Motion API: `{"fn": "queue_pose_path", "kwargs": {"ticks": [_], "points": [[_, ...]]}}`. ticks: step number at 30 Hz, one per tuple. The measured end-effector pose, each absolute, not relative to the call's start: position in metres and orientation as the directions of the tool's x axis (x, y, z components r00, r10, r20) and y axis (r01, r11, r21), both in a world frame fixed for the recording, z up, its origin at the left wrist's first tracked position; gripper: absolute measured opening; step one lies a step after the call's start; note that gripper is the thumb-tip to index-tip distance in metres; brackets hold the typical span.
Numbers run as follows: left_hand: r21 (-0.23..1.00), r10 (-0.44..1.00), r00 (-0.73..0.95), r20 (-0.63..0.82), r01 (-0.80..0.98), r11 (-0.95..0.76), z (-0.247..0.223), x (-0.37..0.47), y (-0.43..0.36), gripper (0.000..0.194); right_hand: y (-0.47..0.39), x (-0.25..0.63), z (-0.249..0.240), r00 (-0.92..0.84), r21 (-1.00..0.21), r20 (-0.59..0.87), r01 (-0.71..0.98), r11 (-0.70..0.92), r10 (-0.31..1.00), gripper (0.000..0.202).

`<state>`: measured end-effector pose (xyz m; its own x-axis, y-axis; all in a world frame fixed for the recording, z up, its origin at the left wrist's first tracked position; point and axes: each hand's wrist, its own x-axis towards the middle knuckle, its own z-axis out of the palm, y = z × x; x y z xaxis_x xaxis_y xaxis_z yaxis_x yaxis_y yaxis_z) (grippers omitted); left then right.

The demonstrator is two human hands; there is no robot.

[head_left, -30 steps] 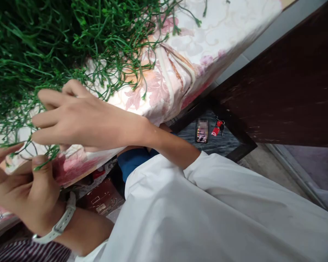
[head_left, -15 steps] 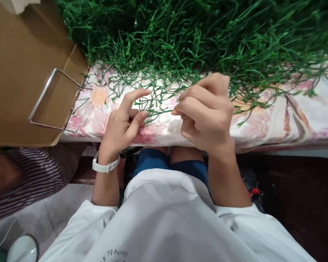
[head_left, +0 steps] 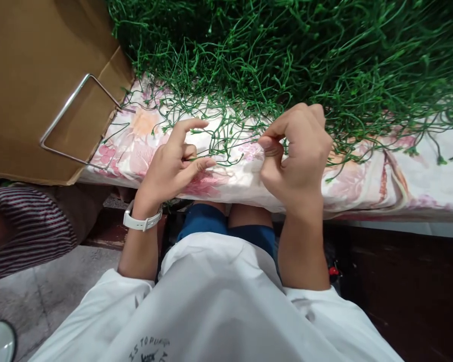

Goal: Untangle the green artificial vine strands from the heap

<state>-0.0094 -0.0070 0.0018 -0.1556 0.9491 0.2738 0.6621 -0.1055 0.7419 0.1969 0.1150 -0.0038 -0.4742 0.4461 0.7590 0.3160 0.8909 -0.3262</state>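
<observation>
Snags and slips are what I watch for here

Nearest me, the pale watch strap (head_left: pixel 138 223) sits close to the edge of the floral cloth (head_left: pixel 245 190). If that wrist sweeps low, I judge the strap could rub the fabric and drag it, shifting whatever lies on top.

On the left hand (head_left: pixel 162 173), thumb and forefinger are parted with a wide gap, the other fingers curled inward. The right hand (head_left: pixel 302 146) has its thumb and forefinger tips brought close together; from here I can't tell whether anything is pinched there. A light hold on something so thin could slip, and a hard one could crush it.

The loose green stems (head_left: pixel 216 147) lie on the cloth between and just beyond the hands. They cross one another, so a quick pull on one could bring its neighbours along.

Farther out, the wire loop (head_left: pixel 66 107) by the carton (head_left: pixel 30 90) could catch trailing strands, and tugging at the dense green pile (head_left: pixel 287 45) might loosen more of it.

Compared with half a second ago, the fingertips of the two hands are farther apart, and the right thumb shows more clearly beneath its forefinger. Beyond them, the carton fills slightly more of my view.
</observation>
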Motion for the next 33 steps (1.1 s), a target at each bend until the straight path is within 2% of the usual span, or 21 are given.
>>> {"fn": "queue_pose_path", "kwargs": {"ticks": [4, 10, 14, 18, 22, 26, 29, 33], "points": [[0.713, 0.932, -0.182, 0.315, 0.693, -0.106, 0.004, -0.011, -0.008, 0.024, 0.113, 0.197, 0.0, -0.647, -0.364, 0.663, 0.162, 0.917, 0.377, 0.02], [0.611, 0.911, -0.172, 0.374, 0.785, -0.102, 0.006, -0.006, -0.007, 0.021, 0.11, 0.194, 0.001, -0.819, -0.382, 0.461, 0.165, 0.909, 0.342, 0.031], [0.566, 0.913, -0.149, 0.379, 0.818, -0.101, 0.005, -0.004, -0.007, 0.021, 0.11, 0.191, -0.001, -0.82, -0.327, 0.463, 0.195, 0.925, 0.337, 0.03], [0.527, 0.907, -0.122, 0.403, 0.841, -0.121, 0.002, -0.006, -0.008, 0.023, 0.111, 0.194, 0.0, -0.779, -0.303, 0.535, 0.185, 0.935, 0.328, 0.031], [0.542, 0.91, -0.082, 0.407, 0.823, -0.168, 0.001, -0.006, -0.005, 0.021, 0.11, 0.198, 0.002, -0.66, -0.345, 0.65, 0.184, 0.92, 0.376, 0.035], [0.57, 0.91, -0.071, 0.408, 0.799, -0.193, 0.005, -0.003, 0.002, 0.019, 0.109, 0.196, 0.0, -0.559, -0.327, 0.732, 0.214, 0.921, 0.39, 0.035], [0.595, 0.921, -0.072, 0.384, 0.782, -0.187, 0.008, -0.002, 0.003, 0.019, 0.107, 0.193, 0.003, -0.575, -0.327, 0.682, 0.313, 0.892, 0.452, 0.034], [0.615, 0.899, -0.099, 0.427, 0.761, -0.208, 0.004, -0.006, 0.005, 0.013, 0.105, 0.189, 0.015, -0.679, -0.281, 0.467, 0.494, 0.823, 0.567, 0.032]]}}
